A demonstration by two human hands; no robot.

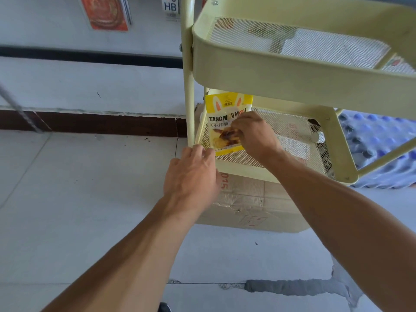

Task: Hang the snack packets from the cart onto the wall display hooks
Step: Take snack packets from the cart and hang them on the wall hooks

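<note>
A yellow and white snack packet [225, 113] with rabbit ears printed on it stands tilted in the middle tray [292, 170] of a pale yellow cart. My right hand [254, 134] reaches into that tray and its fingers pinch the packet's right side. My left hand [193, 174] rests at the tray's front left corner, fingers curled against the rim, holding no packet. The top tray [270, 70] of the cart is above, mesh-bottomed, with nothing clearly lying in it.
A cardboard box [247, 206] sits under the cart on the grey floor. A pack of blue-capped bottles [378, 154] lies to the right. On the wall at the upper left hang a red packet [105, 12] and a white HB packet [171, 7].
</note>
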